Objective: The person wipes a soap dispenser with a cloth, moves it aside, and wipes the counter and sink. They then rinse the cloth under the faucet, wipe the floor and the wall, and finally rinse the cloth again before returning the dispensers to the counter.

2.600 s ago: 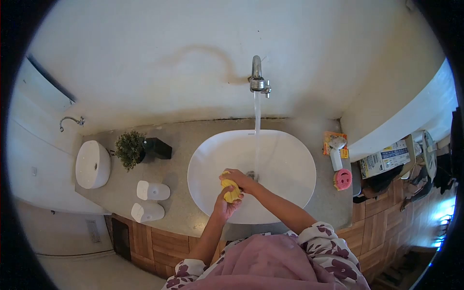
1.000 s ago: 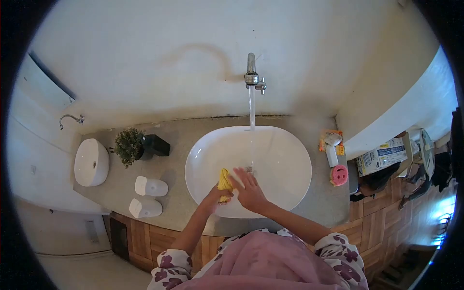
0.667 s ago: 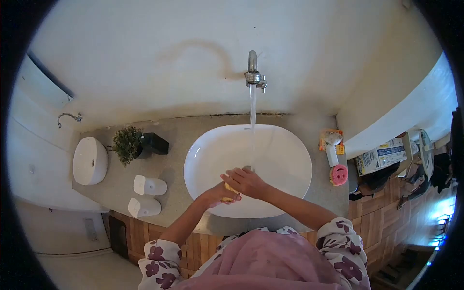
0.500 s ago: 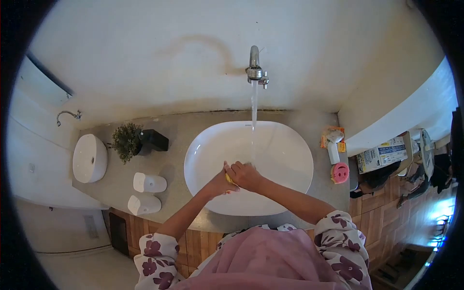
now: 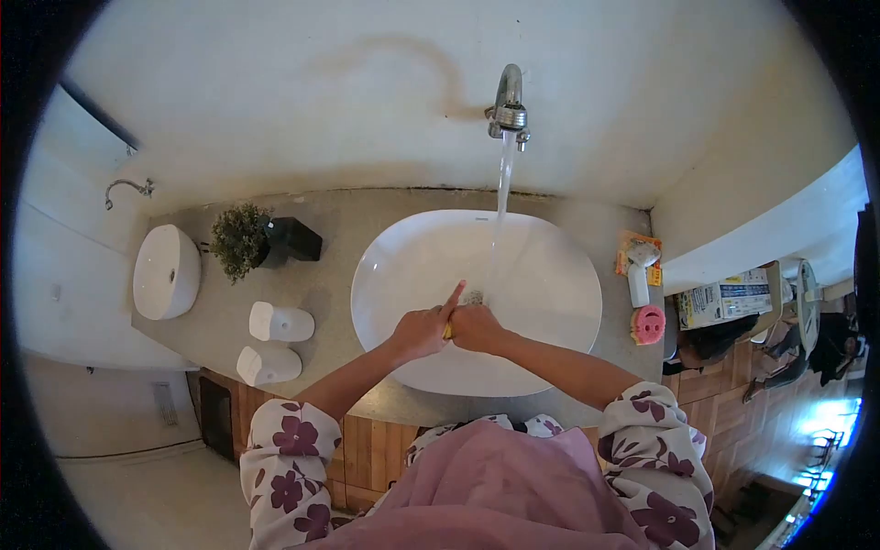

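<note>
L hand (image 5: 422, 333) and R hand (image 5: 478, 328) were together over the white basin (image 5: 550, 293), fingers clamped on the yellow cloth (image 5: 448, 331), mostly hidden btwn them; one L digit extended. Water (image 5: 505, 179) fell from the tap (image 5: 510, 101)

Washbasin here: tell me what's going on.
A person's left-hand grip and right-hand grip meet over the washbasin, closed around a yellow item that is mostly hidden. Water runs from the tap into the bowl beyond them. A pink smiley-faced thing sits to the right on the counter.
</note>
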Action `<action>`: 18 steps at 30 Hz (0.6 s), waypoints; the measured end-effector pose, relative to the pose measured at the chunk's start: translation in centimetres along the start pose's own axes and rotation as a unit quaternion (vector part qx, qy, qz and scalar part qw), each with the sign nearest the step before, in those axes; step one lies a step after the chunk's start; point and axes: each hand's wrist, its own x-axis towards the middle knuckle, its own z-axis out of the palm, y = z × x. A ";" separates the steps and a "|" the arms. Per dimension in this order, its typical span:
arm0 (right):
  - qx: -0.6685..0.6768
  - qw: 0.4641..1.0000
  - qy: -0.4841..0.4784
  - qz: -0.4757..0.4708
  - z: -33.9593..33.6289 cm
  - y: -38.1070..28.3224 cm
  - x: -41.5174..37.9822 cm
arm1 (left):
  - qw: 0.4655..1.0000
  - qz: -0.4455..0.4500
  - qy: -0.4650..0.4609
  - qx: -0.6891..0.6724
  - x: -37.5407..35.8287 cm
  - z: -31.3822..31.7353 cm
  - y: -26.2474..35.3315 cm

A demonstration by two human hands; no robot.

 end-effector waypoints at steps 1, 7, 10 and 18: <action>0.028 0.999 0.003 0.026 0.2 -0.3 -0.4 | 0.999 0.030 0.000 0.015 -0.1 0.3 -0.2; 0.124 0.989 -0.009 0.082 2.8 -0.2 -0.5 | 0.988 0.136 0.034 0.067 -0.2 0.6 -1.4; 0.152 0.984 -0.007 0.092 1.3 -1.3 -0.6 | 0.979 0.184 0.044 0.081 0.2 0.0 -1.7; 0.206 0.963 -0.074 0.160 1.5 -1.7 -2.3 | 0.986 0.159 0.054 -0.005 -0.5 2.8 -1.5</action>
